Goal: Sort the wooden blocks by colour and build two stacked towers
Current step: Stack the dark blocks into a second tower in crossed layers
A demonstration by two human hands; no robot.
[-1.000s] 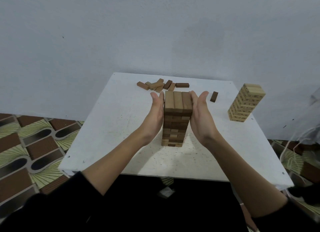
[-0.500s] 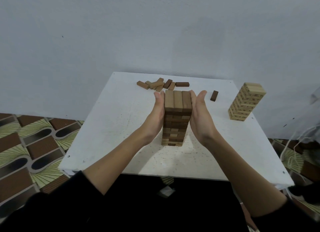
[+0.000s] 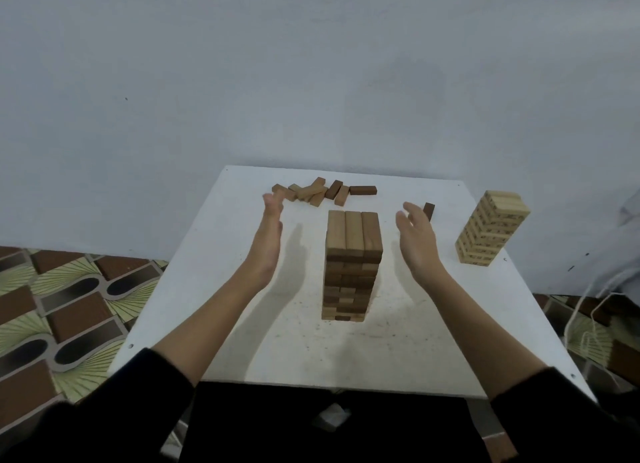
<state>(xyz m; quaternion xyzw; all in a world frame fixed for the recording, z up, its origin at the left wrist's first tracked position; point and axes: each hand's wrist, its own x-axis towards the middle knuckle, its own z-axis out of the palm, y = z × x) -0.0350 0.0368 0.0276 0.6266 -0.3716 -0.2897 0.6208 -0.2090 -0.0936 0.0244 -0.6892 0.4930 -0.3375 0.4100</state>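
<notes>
A tall tower of brown wooden blocks (image 3: 351, 265) stands upright in the middle of the white table (image 3: 214, 289). My left hand (image 3: 268, 241) hovers to its left, fingers straight, holding nothing. My right hand (image 3: 417, 241) hovers to its right, palm facing the tower, also holding nothing. Neither hand touches the tower. A tower of pale wooden blocks (image 3: 491, 228) stands at the table's right edge. Several loose brown blocks (image 3: 320, 192) lie near the far edge, and one single dark block (image 3: 428, 210) lies just beyond my right hand's fingers.
A plain grey wall rises right behind the table. Patterned floor tiles (image 3: 69, 300) show to the left, and white cords (image 3: 588, 310) hang off to the right. My dark sleeves fill the bottom of the view.
Both hands were pressed flat against the sides of the brown tower; they have now pulled apart, left hand to the left and right hand to the right. The tower stays standing.
</notes>
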